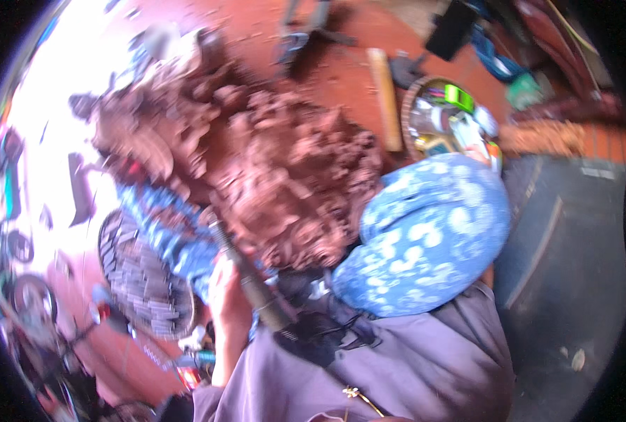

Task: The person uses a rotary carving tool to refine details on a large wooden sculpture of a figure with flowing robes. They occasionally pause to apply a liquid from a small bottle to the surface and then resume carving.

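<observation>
My left hand (227, 292) is closed round a long, dark, cylindrical handheld tool (251, 281) that looks like a die grinder. Its thin end points up at the near left edge of a large reddish-brown wood carving (278, 165) with deep, knobbly relief. The carving lies in front of me, between my knees in blue patterned cloth (429, 235). Beyond the right knee, a small patch of my right hand (476, 150) shows at the near rim of a round basket (412, 116); its fingers are hidden. Motion smears much of the picture.
The basket holds small items, one bright green. A yellowish wooden bar (385, 98) lies beside it on the red floor (344, 81). At left are a round woven tray (140, 281) of dark strips and parked bicycles or motorbikes (35, 302). A dark flat surface (573, 260) fills the right.
</observation>
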{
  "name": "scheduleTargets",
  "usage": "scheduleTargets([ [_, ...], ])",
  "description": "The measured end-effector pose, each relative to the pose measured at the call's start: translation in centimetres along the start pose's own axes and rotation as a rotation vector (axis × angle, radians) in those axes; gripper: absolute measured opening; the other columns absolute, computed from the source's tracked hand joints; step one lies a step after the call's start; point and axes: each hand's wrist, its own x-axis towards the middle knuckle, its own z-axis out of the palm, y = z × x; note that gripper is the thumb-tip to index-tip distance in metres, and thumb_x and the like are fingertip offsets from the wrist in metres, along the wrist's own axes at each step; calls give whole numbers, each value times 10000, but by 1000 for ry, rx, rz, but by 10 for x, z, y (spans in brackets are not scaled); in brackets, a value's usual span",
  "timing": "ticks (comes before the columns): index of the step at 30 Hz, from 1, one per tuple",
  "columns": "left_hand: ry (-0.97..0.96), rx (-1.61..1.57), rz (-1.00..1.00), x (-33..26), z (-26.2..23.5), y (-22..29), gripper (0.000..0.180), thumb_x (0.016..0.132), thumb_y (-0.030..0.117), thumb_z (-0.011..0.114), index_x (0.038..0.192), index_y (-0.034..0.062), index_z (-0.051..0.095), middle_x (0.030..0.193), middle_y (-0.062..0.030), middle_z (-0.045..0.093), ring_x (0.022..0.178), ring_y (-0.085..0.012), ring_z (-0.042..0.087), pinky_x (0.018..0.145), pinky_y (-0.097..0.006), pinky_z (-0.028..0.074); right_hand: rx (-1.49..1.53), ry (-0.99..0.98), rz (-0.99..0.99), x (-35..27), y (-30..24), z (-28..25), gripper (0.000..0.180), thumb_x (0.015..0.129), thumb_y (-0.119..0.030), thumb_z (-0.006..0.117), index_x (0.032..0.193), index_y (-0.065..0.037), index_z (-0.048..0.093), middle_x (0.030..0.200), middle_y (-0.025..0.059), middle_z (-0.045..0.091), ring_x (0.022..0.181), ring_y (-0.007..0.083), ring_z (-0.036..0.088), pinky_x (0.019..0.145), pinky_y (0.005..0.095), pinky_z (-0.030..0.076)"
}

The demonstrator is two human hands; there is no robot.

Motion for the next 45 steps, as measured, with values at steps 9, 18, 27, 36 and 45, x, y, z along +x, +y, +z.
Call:
scheduleTargets([
  [9,-80,-134,-22,-48,-14,-22,382,925,313,454,1162,14,460,821,-65,572,770,-136,602,702,-300,521,374,347,-849,-96,-286,-203,329,781,21,562,1103,34,498,755,75,566,589,114,484,518,219,393],
  [18,-120,-102,15,-84,-25,-30,411,922,346,437,1165,15,455,824,-83,566,750,-146,584,693,-277,490,429,-261,-1250,-138,-396,-243,191,768,-187,671,839,-42,569,692,31,556,498,121,487,405,240,382],
  [27,-198,-100,5,-77,-23,-37,396,918,339,456,1150,18,469,887,-69,544,811,-151,577,716,-274,478,798,687,-1696,-169,-363,-214,345,931,-342,426,668,-128,364,541,-31,401,461,90,399,428,202,342],
  [36,-246,214,339,-74,-21,-29,414,896,347,502,1118,-1,498,947,-87,588,913,-174,566,815,-299,431,1038,-920,-302,-225,-342,-56,533,906,-409,475,1216,22,431,853,101,611,792,160,601,707,279,467],
  [45,-58,790,599,-59,-24,-12,363,829,265,590,1052,-16,541,901,-135,574,824,-248,560,741,-312,433,1139,-1120,-210,-224,-355,-42,328,891,-179,546,1127,3,407,715,70,621,621,123,613,571,283,485],
])
